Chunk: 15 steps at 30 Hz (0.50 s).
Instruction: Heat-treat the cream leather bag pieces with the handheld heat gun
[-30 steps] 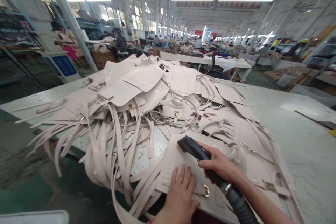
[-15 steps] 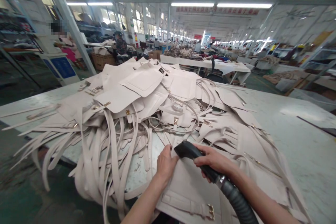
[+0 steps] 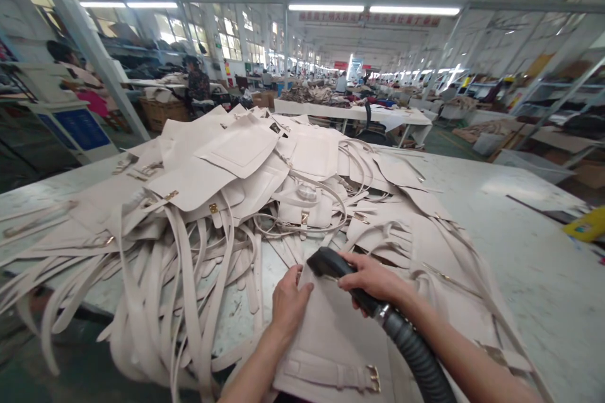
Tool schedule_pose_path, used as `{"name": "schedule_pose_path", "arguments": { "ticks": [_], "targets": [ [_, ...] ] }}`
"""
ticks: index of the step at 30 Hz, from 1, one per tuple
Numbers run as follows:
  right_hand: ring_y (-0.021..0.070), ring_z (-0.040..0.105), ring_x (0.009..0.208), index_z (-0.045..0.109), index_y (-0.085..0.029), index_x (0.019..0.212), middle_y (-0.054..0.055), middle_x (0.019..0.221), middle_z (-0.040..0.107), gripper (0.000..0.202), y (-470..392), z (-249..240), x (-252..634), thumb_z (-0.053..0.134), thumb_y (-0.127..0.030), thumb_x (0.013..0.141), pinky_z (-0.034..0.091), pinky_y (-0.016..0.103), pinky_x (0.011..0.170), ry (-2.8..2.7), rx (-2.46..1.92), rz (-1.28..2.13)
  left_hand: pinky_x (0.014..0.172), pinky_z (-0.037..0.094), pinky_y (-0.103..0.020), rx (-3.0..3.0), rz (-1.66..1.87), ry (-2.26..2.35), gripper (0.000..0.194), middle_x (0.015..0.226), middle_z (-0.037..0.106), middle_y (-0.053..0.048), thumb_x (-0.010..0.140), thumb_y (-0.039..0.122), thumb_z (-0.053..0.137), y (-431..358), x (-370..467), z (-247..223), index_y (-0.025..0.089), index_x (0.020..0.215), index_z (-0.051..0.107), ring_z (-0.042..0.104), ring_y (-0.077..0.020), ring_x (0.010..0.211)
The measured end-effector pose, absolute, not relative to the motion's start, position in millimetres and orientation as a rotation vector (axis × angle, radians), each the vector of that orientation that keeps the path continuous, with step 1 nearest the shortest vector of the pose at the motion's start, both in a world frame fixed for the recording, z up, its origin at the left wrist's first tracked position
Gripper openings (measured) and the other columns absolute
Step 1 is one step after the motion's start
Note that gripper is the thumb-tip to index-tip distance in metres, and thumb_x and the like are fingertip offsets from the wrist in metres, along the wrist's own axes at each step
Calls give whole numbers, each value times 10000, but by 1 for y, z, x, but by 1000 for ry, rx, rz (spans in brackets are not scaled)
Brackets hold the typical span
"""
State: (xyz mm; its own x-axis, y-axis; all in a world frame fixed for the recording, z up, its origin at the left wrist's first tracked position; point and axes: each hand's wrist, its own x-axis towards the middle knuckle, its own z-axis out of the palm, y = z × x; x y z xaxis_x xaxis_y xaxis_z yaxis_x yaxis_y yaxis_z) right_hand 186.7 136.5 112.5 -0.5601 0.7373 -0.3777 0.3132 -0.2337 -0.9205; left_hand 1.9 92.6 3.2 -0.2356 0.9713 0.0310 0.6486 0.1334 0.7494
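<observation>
My right hand (image 3: 371, 277) is wrapped round a black nozzle (image 3: 333, 264) with a ribbed black hose (image 3: 413, 346) trailing down from it. The nozzle's tip lies at the top left corner of a beige leather panel (image 3: 335, 321). That panel carries a strap with a gold buckle (image 3: 373, 379) near its lower edge. At the panel's upper left edge, my left hand (image 3: 289, 303) grips it between thumb and fingers. Beyond both hands rises a heap of beige bag pieces (image 3: 241, 145), with many straps (image 3: 184, 277) hanging over the table's left front edge.
The pale table (image 3: 510, 233) reaches to the right, where a yellow item (image 3: 586, 225) lies near the edge. Behind stand another loaded table (image 3: 350, 111) and a dark chair (image 3: 371, 129). People sit at the back left near a blue and white cabinet (image 3: 78, 129).
The whole view has swung slightly right, so the heap appears further left. The yellow item has come into view. Both hands keep their holds, with the nozzle still at the panel's top corner.
</observation>
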Motion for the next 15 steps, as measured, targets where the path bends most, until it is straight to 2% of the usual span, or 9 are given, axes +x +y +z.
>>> {"name": "schedule_pose_path", "arguments": {
  "ticks": [5,9,12,15],
  "targets": [
    [105,513,360,486,-262,1156,-47,613,533,534,133,97,150,546,-175,632,396,185,301,-1684,-1333,1641,589,361,-229,1675,908,1931,199,704,563,20,748,285,472,93,3,1,210,929,499,550,-158,701],
    [98,525,440,300,-292,1310,-45,698,541,720,116,101,159,555,-162,649,423,183,360,-1602,-1375,1438,534,339,-223,1681,895,1962,135,577,471,56,760,328,448,91,-11,3,218,831,481,493,-137,562],
    [119,533,441,204,-316,1348,-53,644,531,735,88,109,205,514,-176,696,440,202,340,-1536,-1418,1386,571,361,-244,1772,876,2063,104,637,485,31,753,311,437,86,-24,11,210,731,452,497,-152,608],
    [119,531,413,193,-309,1357,-50,629,552,747,64,110,263,501,-153,694,446,204,323,-1413,-1527,1371,708,391,-298,1965,918,2084,63,781,516,-21,724,257,444,88,-26,21,199,701,432,516,-196,782]
  ]
}}
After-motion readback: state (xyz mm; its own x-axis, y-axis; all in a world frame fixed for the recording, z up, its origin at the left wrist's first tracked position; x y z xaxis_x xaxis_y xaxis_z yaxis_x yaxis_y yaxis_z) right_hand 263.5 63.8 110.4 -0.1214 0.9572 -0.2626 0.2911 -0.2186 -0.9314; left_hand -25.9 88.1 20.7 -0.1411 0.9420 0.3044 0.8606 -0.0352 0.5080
